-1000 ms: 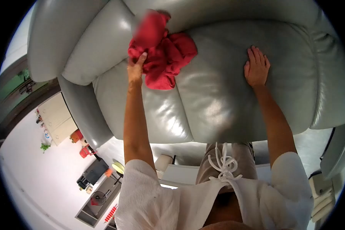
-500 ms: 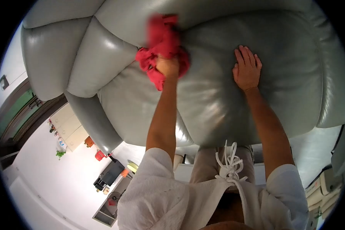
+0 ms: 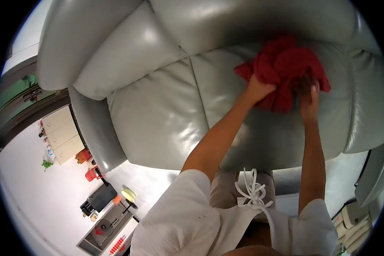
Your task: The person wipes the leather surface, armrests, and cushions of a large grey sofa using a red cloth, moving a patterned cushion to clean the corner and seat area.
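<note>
A crumpled red cloth (image 3: 294, 64) is bunched on the right seat cushion of a grey leather sofa (image 3: 158, 115), close to the backrest. My left hand (image 3: 261, 88) is closed on the cloth's left side. At its lower right edge is my right hand (image 3: 309, 94), with curled fingers holding the fabric. Folds of the cloth and shadow partly hide the fingertips of both hands.
The sofa's rounded armrest (image 3: 94, 128) is at left. Beyond it are a cream drawer cabinet (image 3: 64, 134), a black boxy item (image 3: 100, 198) and a grey shelf unit (image 3: 87, 239) holding a fan. Beige items (image 3: 354, 226) sit at lower right.
My left hand has carried the red cloth right across the sofa, from the left seat's back to the right seat. My right hand, earlier flat on the cushion, now grips the cloth.
</note>
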The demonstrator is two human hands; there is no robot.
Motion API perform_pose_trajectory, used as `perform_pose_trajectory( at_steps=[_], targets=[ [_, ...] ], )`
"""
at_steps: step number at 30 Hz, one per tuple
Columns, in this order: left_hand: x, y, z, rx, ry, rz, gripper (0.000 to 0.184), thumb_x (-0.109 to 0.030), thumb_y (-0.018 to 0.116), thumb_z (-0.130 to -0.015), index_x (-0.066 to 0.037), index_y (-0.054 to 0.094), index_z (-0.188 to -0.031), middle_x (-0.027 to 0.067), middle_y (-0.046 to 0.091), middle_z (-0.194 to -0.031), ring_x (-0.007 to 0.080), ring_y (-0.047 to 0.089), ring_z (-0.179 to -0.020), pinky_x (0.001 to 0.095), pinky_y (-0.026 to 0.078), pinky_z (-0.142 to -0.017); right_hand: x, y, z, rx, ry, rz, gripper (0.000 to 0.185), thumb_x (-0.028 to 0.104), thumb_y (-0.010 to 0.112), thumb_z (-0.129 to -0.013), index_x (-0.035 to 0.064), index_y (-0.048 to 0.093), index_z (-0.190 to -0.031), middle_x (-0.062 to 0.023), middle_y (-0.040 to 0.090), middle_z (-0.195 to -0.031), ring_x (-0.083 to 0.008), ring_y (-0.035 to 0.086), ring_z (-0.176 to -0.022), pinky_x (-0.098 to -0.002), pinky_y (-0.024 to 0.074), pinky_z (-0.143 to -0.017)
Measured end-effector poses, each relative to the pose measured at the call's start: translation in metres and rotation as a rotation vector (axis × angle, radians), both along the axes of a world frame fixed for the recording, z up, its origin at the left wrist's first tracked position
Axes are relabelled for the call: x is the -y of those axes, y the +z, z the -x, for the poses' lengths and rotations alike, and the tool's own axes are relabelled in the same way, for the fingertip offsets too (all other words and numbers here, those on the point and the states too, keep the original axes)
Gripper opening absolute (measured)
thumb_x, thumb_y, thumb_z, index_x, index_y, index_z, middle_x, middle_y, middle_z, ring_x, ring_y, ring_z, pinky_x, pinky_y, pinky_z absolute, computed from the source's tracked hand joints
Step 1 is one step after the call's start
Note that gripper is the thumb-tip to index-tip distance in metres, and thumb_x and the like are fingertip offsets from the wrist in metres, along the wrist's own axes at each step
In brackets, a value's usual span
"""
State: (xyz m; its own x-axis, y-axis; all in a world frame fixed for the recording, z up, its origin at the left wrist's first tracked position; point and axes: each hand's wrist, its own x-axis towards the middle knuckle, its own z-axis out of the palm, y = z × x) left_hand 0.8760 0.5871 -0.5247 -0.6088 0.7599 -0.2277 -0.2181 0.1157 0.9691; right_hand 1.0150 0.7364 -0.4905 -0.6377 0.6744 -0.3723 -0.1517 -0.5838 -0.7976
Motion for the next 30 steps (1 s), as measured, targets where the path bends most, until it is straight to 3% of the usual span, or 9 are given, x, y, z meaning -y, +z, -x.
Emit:
perform_pose_trajectory(
  at_steps=[2,4,7,11,13,15,18,26,30],
  targets=[
    [0.031,0.009,-0.020,0.063,-0.008,0.036,0.073,-0.011,0.071,-0.066,-0.004,0.038,-0.131,0.0112,0.051,-0.125,0.0249,0.050,-0.114,0.0366,0.040,-0.098,0.030,-0.047,-0.009,0.161,0.195,-0.093,0.066,0.028,0.064,-0.083,0.0054,0.033,-0.137,-0.0139,0.049,-0.127,-0.0245,0.046,-0.117,-0.0368,0.0384,-0.098],
    [0.056,0.031,-0.037,-0.256,-0.177,-0.040,0.079,-0.014,0.073,-0.068,-0.005,0.034,-0.136,0.0112,0.048,-0.128,0.0245,0.047,-0.117,0.0367,0.040,-0.097,0.065,-0.009,0.022,0.373,0.367,-0.186,0.070,0.025,0.070,-0.080,0.0054,0.034,-0.137,-0.0128,0.048,-0.127,-0.0253,0.047,-0.115,-0.0357,0.0381,-0.099],
    [0.117,0.074,0.016,0.153,-0.304,0.127,0.086,-0.024,0.075,-0.073,-0.005,0.027,-0.141,0.0120,0.043,-0.136,0.0248,0.041,-0.125,0.0372,0.038,-0.099,0.103,0.034,0.082,0.404,0.538,0.066,0.074,0.026,0.078,-0.071,0.0063,0.042,-0.133,-0.0127,0.050,-0.126,-0.0255,0.047,-0.116,-0.0360,0.0360,-0.101],
    [0.219,0.077,0.081,-0.182,-0.093,0.243,0.068,-0.022,0.066,-0.081,-0.004,0.035,-0.138,0.0154,0.044,-0.137,0.0245,0.044,-0.124,0.0353,0.037,-0.102,0.105,0.067,0.173,0.242,0.527,-0.905,0.062,0.020,0.076,-0.074,0.0028,0.047,-0.127,-0.0101,0.053,-0.123,-0.0227,0.050,-0.113,-0.0346,0.0383,-0.099],
    [0.265,0.060,0.115,-0.390,0.071,0.379,0.060,-0.019,0.064,-0.082,-0.003,0.040,-0.135,0.0157,0.047,-0.135,0.0267,0.046,-0.123,0.0364,0.038,-0.100,0.111,0.137,0.244,0.019,0.475,-1.031,0.056,0.017,0.074,-0.076,0.0016,0.049,-0.123,-0.0077,0.055,-0.120,-0.0197,0.051,-0.112,-0.0333,0.0398,-0.097],
    [0.291,0.065,0.140,-0.430,0.229,0.424,0.053,-0.015,0.062,-0.083,-0.003,0.045,-0.131,0.0162,0.051,-0.129,0.0291,0.049,-0.119,0.0361,0.041,-0.098,0.118,0.178,0.315,0.098,0.298,-1.588,0.057,0.030,0.077,-0.071,0.0056,0.053,-0.118,-0.0108,0.057,-0.116,-0.0255,0.054,-0.108,-0.0373,0.0429,-0.092],
    [0.304,0.079,0.160,-0.474,0.335,0.391,0.047,-0.011,0.061,-0.081,-0.004,0.050,-0.127,0.0161,0.055,-0.124,0.0301,0.053,-0.114,0.0352,0.044,-0.093,0.151,0.218,0.395,0.550,0.703,-1.588,0.065,0.045,0.071,-0.069,0.0060,0.054,-0.118,-0.0139,0.059,-0.116,-0.0305,0.053,-0.112,-0.0394,0.0459,-0.087],
    [0.316,0.065,0.185,-0.640,0.260,0.363,0.040,-0.006,0.058,-0.082,-0.010,0.055,-0.122,0.0124,0.058,-0.123,0.0271,0.058,-0.106,0.0342,0.048,-0.086,0.215,0.081,0.457,0.877,0.829,-1.985,0.035,0.018,0.058,-0.075,0.0080,0.061,-0.108,-0.0139,0.062,-0.106,-0.0257,0.059,-0.102,-0.0623,0.0369,-0.087],
    [0.310,0.088,0.194,-0.686,0.230,0.344,0.035,-0.002,0.058,-0.080,-0.007,0.058,-0.115,0.0135,0.060,-0.118,0.0304,0.057,-0.107,0.0368,0.046,-0.090,0.213,0.102,0.427,0.806,0.881,-2.047,0.013,0.015,0.058,-0.074,0.0070,0.065,-0.082,-0.0123,0.065,-0.087,-0.0283,0.062,-0.082,-0.0515,0.0410,-0.079]
  ],
)
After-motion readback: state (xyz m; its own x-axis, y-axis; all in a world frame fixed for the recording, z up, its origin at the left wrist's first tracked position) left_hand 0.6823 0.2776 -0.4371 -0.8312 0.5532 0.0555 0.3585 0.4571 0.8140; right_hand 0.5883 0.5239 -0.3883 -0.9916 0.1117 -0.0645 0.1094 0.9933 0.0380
